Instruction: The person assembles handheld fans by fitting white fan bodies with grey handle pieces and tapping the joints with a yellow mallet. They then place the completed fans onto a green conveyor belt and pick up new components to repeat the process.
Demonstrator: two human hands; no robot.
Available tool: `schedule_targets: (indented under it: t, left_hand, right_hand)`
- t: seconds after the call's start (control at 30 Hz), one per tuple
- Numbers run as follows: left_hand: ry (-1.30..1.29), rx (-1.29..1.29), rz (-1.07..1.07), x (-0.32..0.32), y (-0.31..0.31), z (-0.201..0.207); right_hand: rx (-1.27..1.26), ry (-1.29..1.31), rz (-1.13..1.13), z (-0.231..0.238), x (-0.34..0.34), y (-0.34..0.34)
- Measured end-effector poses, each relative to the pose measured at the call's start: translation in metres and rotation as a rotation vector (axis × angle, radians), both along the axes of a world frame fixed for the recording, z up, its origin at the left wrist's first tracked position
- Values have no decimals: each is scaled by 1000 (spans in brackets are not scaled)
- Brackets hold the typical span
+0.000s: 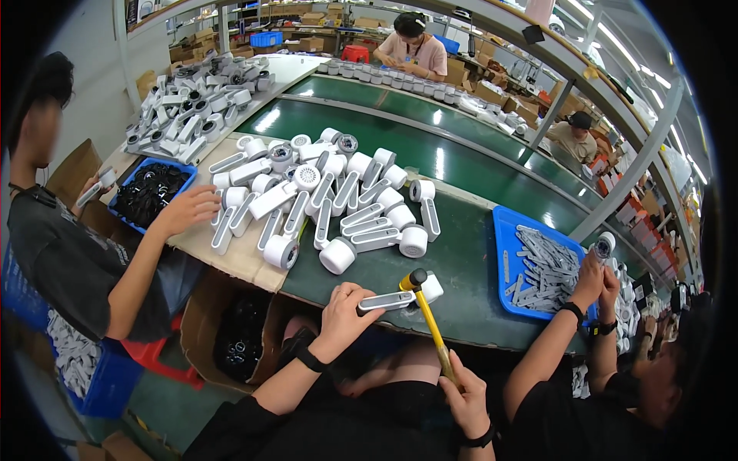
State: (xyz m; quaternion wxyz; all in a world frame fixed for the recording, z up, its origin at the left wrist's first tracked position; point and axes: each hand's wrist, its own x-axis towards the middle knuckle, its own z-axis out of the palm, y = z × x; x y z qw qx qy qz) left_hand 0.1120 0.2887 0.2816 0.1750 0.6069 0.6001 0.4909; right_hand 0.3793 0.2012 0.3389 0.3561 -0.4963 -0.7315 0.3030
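Note:
My left hand (344,316) is closed around the grip end of a white handheld device (389,301) with a grey inlaid handle and a short round head. The device lies sideways at the front edge of the green table. In my right hand (467,396) is a mallet (435,332) with a yellow shaft and a dark head. Its head is over the device, close to where handle and round head meet; whether they touch I cannot tell. Just beyond my hands lies a pile of similar white devices (307,178), some showing perforated round faces.
A blue tray (503,288) of grey strips sits at right, beside a co-worker holding a white part. At left, another co-worker reaches toward the pile, near a blue bin (187,184) of black parts. A green conveyor (361,131) runs behind. Below stands a cardboard box (196,330).

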Motion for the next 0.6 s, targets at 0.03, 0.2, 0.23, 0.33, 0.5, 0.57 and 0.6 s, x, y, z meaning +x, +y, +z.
schedule_targets:
  t: [0.03,0.2,0.23,0.33,0.5,0.57,0.6]
  left_hand:
    - [1,-4,3,-2,1,-1]
    - [97,51,-84,-8,9,-11]
    - [98,50,-84,-8,10,-13]
    - [87,101,-76,-9,12,-19]
    - [71,102,-75,-7,11,-19]
    - [83,113,-69,-9,11,-24]
    - [95,121,-63,-10,12,-25]
  right_hand:
    - [82,-82,21,7,-2,1]
    - [373,11,-23,5,-9,-6]
    - [372,12,-23,5,-9,-5]
    - [17,-259,41,10,-6,-4]
    - [158,-52,-22,8,-12,-13]
    - [8,-242,17,7,-12,-5]
    - [-1,-252,42,10,-10,-8]
